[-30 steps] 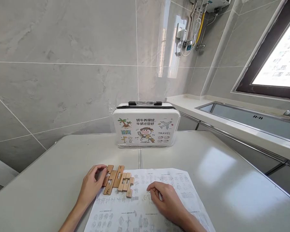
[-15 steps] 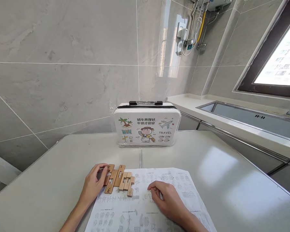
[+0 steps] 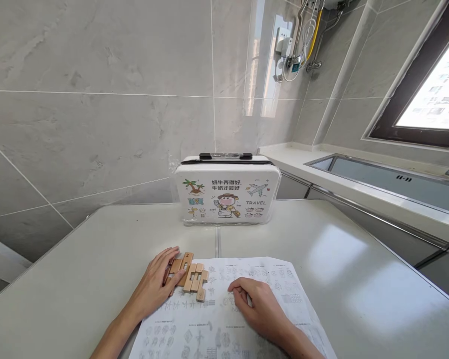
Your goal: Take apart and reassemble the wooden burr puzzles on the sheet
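On white mini suitcase (image 3: 227, 192): "奶牛养得好, 牛奶才会好" up top, "TRAVEL" under plane pic. Wooden puzzle piece (image 3: 188, 259): no. "2". Printed sheet (image 3: 254, 279): print too small to read.

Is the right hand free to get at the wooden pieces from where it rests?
Probably yes: only flat printed paper lies between the right hand and the wooden pieces, though the left hand covers their left edge.

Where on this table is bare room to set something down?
The table is bare right of the paper sheet, left of the left hand, and in the strip between sheet and printed case. Crowded: the near middle, with wooden pieces and right hand.
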`<state>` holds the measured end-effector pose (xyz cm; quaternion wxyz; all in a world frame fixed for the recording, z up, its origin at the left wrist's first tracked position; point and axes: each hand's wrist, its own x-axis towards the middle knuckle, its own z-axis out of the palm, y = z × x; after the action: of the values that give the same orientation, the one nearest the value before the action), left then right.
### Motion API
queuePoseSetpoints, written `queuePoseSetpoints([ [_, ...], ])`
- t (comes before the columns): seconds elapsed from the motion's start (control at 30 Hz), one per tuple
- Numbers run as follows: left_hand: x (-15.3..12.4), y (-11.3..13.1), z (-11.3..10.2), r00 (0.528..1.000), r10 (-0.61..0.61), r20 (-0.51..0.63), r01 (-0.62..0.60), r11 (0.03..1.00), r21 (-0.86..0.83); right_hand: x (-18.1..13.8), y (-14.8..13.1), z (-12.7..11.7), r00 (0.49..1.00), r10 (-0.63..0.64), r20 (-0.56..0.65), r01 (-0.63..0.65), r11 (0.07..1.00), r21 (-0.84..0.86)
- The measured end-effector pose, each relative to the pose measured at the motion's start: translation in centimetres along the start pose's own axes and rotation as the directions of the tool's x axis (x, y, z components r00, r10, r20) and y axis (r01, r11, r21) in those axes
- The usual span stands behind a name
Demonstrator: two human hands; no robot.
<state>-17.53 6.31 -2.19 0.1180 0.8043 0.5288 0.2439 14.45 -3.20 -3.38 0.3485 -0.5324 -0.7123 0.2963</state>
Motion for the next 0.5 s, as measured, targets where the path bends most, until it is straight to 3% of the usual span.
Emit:
queuePoseSetpoints([
  [0.23, 0.1, 0.3, 0.0, 0.999, 0.01, -0.039, -0.011, 1.0, -0.019, 0.0, -0.1, -0.1, 1.0, 0.005, 0.009, -0.005, 1.0, -0.011],
  [0.5, 0.1, 1.0, -0.4, 0.995, 0.072, 0.073, -0.072, 0.997, 0.003, 0.0, -0.1, -0.2, 1.0, 0.001, 0.001, -0.001, 1.0, -0.02],
])
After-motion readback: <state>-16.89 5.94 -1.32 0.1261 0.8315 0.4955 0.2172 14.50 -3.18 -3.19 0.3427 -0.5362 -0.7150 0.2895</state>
